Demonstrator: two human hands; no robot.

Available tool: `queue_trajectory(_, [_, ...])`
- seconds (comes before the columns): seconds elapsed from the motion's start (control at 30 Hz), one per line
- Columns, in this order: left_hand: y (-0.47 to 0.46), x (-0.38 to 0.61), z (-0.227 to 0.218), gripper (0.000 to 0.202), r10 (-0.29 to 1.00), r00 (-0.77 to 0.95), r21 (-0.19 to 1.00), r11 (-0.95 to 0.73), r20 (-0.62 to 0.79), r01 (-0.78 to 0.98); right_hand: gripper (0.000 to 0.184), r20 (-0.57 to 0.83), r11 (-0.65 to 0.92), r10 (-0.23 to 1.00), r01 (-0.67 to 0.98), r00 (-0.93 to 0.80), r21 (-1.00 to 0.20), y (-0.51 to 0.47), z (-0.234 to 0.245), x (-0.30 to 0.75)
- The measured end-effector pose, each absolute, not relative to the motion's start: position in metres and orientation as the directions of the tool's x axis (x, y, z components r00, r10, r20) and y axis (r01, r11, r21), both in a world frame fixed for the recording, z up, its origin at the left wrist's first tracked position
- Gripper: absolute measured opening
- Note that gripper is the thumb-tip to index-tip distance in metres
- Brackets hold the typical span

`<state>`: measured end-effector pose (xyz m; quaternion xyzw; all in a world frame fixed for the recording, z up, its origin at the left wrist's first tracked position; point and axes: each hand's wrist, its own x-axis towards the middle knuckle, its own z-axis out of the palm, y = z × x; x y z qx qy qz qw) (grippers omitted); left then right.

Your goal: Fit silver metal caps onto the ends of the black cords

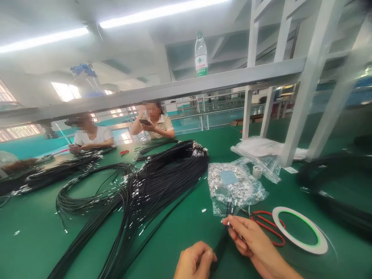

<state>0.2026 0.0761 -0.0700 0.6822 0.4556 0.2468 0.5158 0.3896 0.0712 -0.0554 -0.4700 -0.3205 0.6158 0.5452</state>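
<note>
My right hand [247,238] is closed in a pinch around thin dark prong-like pieces [229,208] that point up and away. Their exact kind is hard to make out. A small shiny bit shows by the fingertips. Lower and to the left, my left hand [196,260] has its fingers curled in and the thumb against them; whatever it may hold is hidden. Just beyond the right hand lies a clear plastic bag [216,182] of small silvery parts with a pale blue label. Left of both hands, a big bundle of black cables [171,186] with shiny ends spreads over the green table.
Red-handled pliers or scissors [269,228] and a white tape roll with a green inner ring [322,242] lie at right. A small white roll [257,171] sits by the bag. Grey shelf posts [303,85] rise behind. Two people sit across the table.
</note>
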Motion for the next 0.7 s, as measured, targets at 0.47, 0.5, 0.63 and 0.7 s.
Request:
queue_trajectory(0.47, [0.071, 0.204, -0.051, 0.051, 0.916, 0.362, 0.968, 0.086, -0.170, 0.236, 0.008, 0.082, 0.039, 0.997, 0.769, 0.017, -0.638, 0.079, -0.071, 0.431])
queue_trajectory(0.5, [0.071, 0.205, -0.051, 0.051, 0.917, 0.359, 0.967, 0.087, -0.171, 0.240, 0.007, 0.058, 0.029, 0.998, 0.829, 0.004, -0.559, 0.078, -0.072, 0.426])
queue_trajectory(0.63, [0.071, 0.206, -0.051, 0.049, 0.909, 0.382, 0.970, 0.086, -0.169, 0.225, 0.011, -0.050, -0.022, 0.999, 0.938, 0.005, -0.346, 0.080, -0.071, 0.413])
queue_trajectory(0.7, [0.071, 0.206, -0.051, 0.049, 0.904, 0.393, 0.971, 0.081, -0.166, 0.224, 0.013, -0.061, -0.048, 0.998, 0.934, 0.028, -0.355, 0.082, -0.067, 0.413])
